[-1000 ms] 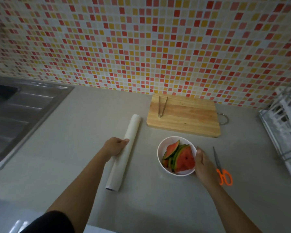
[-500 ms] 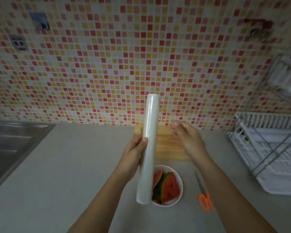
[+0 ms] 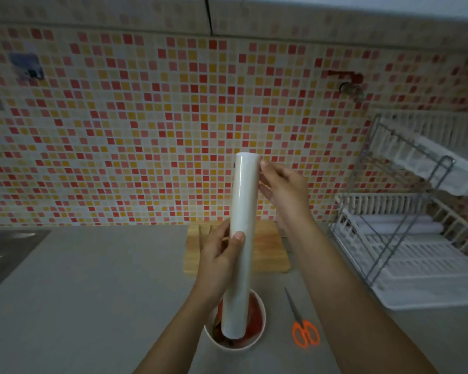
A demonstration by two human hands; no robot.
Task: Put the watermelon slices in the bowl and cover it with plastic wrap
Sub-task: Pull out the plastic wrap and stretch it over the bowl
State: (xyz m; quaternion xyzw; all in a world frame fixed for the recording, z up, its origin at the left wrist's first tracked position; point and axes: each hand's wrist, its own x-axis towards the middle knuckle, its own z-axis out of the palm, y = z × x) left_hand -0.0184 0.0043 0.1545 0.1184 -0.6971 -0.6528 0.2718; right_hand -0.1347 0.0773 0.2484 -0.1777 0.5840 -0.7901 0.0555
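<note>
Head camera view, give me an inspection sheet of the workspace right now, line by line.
Surface: grey counter, dim light.
Job's things: wrap roll held upright above the bowl; watermelon slices in the bowl, no wrap over them.
Clutter: orange scissors right of the bowl; cutting board behind it.
Grips: left hand clasps the roll's middle; right hand, fingertips at the roll's top.
Cables: nothing seen.
Surroundings: mosaic tile wall, dish rack right, sink left.

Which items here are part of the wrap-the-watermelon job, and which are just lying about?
In use: plastic wrap roll, left hand, right hand, bowl, watermelon slices.
Idle: scissors, cutting board, dish rack, sink.
</note>
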